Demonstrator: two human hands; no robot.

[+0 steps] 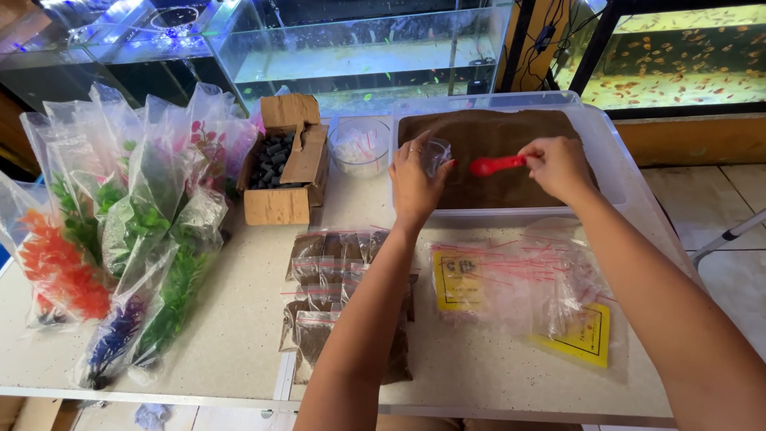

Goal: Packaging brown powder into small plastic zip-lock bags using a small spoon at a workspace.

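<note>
My left hand point(415, 182) holds a small clear plastic bag point(436, 154) open over a clear plastic tub point(606, 152) filled with brown powder point(495, 152). My right hand point(558, 166) grips a red plastic spoon point(495, 165), its bowl pointing at the bag's mouth just above the powder. Below my left arm, several small filled bags of brown powder point(319, 295) lie on the speckled table point(231, 319). A heap of empty clear zip bags with red strips point(519, 283) lies under my right arm.
Bagged plastic aquarium plants point(120, 231) in green, orange and purple fill the table's left side. An open cardboard box of dark pieces point(279, 164) and a clear round container point(361, 148) stand behind. Fish tanks point(359, 48) line the back. Yellow cards point(586, 335) lie among the bags.
</note>
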